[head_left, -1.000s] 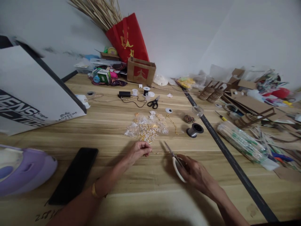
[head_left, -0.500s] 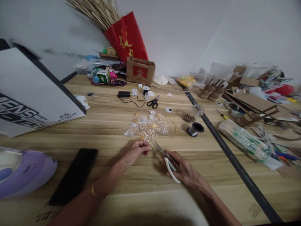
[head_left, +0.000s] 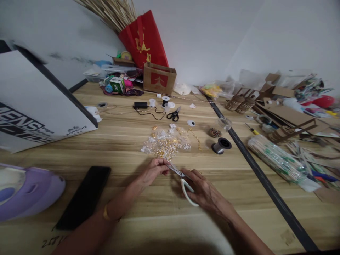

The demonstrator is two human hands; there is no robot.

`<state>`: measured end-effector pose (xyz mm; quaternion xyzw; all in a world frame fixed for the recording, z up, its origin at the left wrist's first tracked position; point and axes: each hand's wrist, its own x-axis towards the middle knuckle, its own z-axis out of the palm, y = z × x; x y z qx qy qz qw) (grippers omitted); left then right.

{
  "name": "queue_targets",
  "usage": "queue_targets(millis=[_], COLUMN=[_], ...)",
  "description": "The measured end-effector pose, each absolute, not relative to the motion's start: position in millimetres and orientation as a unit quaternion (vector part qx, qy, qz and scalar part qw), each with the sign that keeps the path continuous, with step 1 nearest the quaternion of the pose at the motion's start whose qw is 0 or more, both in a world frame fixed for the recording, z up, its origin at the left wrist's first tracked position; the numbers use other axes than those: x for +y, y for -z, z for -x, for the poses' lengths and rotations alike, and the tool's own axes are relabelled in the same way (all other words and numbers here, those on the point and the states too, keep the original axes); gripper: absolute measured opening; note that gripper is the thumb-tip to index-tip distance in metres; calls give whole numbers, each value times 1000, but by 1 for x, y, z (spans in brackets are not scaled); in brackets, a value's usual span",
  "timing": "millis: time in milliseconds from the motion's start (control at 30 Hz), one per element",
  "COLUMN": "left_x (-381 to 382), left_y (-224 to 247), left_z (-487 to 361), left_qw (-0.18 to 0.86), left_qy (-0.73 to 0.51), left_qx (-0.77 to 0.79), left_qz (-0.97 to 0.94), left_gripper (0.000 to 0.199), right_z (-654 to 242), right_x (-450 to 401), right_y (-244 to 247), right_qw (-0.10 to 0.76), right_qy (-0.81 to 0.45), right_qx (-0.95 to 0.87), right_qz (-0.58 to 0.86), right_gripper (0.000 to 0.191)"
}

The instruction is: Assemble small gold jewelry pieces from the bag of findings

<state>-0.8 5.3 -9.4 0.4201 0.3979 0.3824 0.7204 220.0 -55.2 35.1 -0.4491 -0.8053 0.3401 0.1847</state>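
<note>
My right hand (head_left: 205, 189) is closed round white-handled scissors (head_left: 188, 193), whose blades point up and left to the fingertips of my left hand (head_left: 156, 170). The left fingers are pinched together; what they hold is too small to make out. Just beyond the hands lies a pile of gold and silver beads (head_left: 167, 148) with small clear plastic bags. To its right are a gold chain (head_left: 196, 138), a dish of brown beads (head_left: 215, 132) and a spool of wire (head_left: 221, 145).
Black scissors (head_left: 174, 115), an adapter (head_left: 140, 105) and small spools lie farther back. A black phone (head_left: 83, 198) and a purple appliance (head_left: 32, 191) are at left, below a large white box (head_left: 39, 95). Packaged sticks (head_left: 277, 159) and cardboard (head_left: 289, 113) crowd the right.
The scissors have moved left, their blades now closer together and at the left fingertips. My right hand has shifted slightly left with them. My left hand has hardly moved.
</note>
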Motion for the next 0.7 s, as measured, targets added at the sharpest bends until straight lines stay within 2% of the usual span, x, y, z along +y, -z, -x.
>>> queue_targets(millis=[333, 700], left_x=[5, 5], left_y=[9, 6], left_z=[2, 1], left_qw=[720, 716], left_qy=[-366, -364], left_qx=[386, 392], left_qz=[-447, -449], left_gripper=[9, 12], right_z=[-215, -213], right_x=[-52, -52], right_y=[-42, -35], right_qw=[156, 179], right_qy=[-311, -297], right_qx=[-813, -814], right_qz=[467, 466], right_gripper=[48, 42])
